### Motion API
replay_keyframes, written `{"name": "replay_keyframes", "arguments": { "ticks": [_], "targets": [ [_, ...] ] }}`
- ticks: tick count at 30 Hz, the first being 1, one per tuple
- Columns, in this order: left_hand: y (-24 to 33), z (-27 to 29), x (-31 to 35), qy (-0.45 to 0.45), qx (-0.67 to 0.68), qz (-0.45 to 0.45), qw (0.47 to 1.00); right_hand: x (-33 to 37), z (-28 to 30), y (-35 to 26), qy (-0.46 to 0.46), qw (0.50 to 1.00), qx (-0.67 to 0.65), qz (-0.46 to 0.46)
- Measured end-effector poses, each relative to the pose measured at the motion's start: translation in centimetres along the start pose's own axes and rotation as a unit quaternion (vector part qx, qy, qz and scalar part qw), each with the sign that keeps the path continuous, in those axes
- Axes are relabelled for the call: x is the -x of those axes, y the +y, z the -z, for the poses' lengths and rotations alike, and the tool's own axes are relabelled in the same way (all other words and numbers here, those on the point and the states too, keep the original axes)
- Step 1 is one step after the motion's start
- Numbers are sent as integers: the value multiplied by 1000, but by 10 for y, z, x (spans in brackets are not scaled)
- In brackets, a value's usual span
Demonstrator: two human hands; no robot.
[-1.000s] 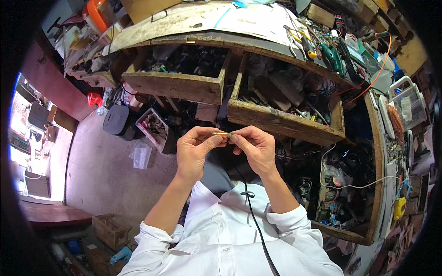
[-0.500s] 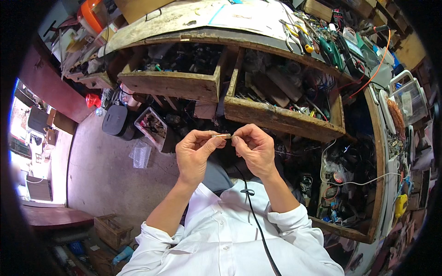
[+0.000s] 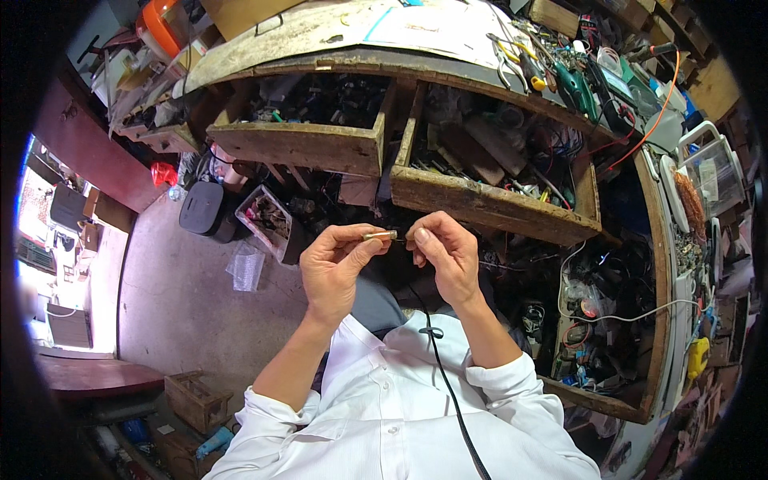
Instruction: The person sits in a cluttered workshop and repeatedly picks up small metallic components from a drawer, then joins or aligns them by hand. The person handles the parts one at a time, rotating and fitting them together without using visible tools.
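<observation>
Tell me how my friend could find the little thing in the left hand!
Start at the big white shirt, then follow its left sleeve up to the left hand. Pinched there, pointing toward the right hand, is a tiny, thin rod. Unlike the hands beside it, it looks shiny, with an orange streak.

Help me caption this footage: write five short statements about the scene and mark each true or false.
1. The left hand pinches a small slim piece. True.
2. The right hand wears a glove. False: it is bare.
3. A black cord runs down the white shirt. True.
4. The wooden drawer beyond the right hand is shut. False: it is pulled open.
5. Clear plastic wrap lies on the floor. True.
</observation>
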State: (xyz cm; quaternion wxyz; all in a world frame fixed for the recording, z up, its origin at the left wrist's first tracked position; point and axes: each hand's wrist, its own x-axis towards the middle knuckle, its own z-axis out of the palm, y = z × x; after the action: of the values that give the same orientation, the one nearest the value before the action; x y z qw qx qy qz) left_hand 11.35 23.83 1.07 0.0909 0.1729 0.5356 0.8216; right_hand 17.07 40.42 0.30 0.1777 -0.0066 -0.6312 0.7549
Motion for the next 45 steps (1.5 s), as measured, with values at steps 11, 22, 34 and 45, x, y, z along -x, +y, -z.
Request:
{"name": "replay_keyframes", "arguments": {
  "ticks": [11, 22, 34, 45],
  "targets": [
    [2, 0, 3, 16, 3, -11, 1000, -4, -13, -7, -10, 998, -21, -66],
    [-4, 7, -2, 71, 82, 52, 993, -6, -2, 1, -10, 997, -39, -63],
    [-3, 2, 1, 14, 11, 68, 998, -12, 2, -6, 0, 982, -178, -63],
    [3, 1, 3, -24, 134, 86, 987, -21, 1, 9, -38, 901, -408, -143]
  ]
}}
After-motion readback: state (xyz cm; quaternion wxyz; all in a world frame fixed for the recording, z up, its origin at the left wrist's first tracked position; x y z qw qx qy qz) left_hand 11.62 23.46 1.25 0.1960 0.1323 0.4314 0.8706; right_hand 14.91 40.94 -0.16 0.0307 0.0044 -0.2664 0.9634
